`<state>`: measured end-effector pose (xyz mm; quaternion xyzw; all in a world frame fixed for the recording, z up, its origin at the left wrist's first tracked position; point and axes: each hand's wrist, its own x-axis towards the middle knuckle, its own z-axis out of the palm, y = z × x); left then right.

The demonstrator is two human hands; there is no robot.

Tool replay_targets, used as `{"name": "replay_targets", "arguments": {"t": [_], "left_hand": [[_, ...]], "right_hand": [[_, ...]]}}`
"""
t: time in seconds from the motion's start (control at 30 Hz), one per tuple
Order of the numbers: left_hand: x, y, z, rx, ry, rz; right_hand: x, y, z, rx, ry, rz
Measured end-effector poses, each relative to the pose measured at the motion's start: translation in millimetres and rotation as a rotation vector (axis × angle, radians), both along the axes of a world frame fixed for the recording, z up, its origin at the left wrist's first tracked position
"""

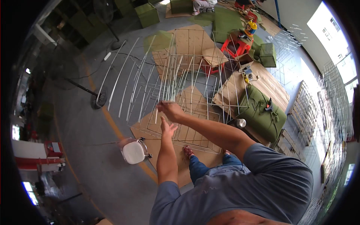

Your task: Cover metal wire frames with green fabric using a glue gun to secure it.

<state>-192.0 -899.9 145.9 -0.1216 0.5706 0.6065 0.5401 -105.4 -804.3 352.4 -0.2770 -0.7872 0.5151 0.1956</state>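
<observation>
A tall frame of thin metal wire stands before me on the cardboard, its rods crossing in an open grid. My right hand reaches across to the left, at the frame's near side. Its fingers are curled and slightly blurred beside an upright metal rod, and what they grip cannot be made out. Just below, my left hand is raised with thumb and fingers apart, holding nothing. Several long loose-looking rods slant at the frame's left; where they join is unclear.
Cardboard sheets lie under my feet. A white-seated stool stands at left, near a floor fan. At right are a green fabric-covered block and a metal cup. Red stools and other people are farther back.
</observation>
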Motion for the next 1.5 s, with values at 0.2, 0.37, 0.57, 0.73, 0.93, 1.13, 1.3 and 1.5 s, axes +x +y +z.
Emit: {"name": "replay_targets", "arguments": {"t": [0.2, 0.37, 0.57, 0.73, 0.93, 1.13, 1.3, 1.5], "left_hand": [[-15, -6, -34, 0.377, -0.114, -0.098], [-16, -47, -61, 0.130, -0.091, -0.208], [1, -145, -95, -0.274, 0.103, -0.740], [20, -174, -98, -0.477, 0.181, -1.094], [154, -131, -60, -0.537, 0.474, -1.408], [253, -154, -34, -0.140, 0.573, -1.113], [383, -152, 0, -0.276, 0.663, -1.697], [463, -146, -12, -0.376, 0.763, -1.749]], "right_hand": [[-21, -34, -67, 0.100, -0.245, -0.205], [-18, -32, -67, 0.037, -0.196, -0.177], [127, -65, -84, -0.001, -0.551, 0.043], [364, -111, -136, -0.287, -0.851, -0.339], [679, -261, -161, -0.584, -0.804, -1.526], [823, -387, -201, -0.538, -0.861, -1.487], [905, -425, -229, -0.426, -0.701, -1.581], [1013, -435, -239, -0.297, -0.942, -1.598]]}}
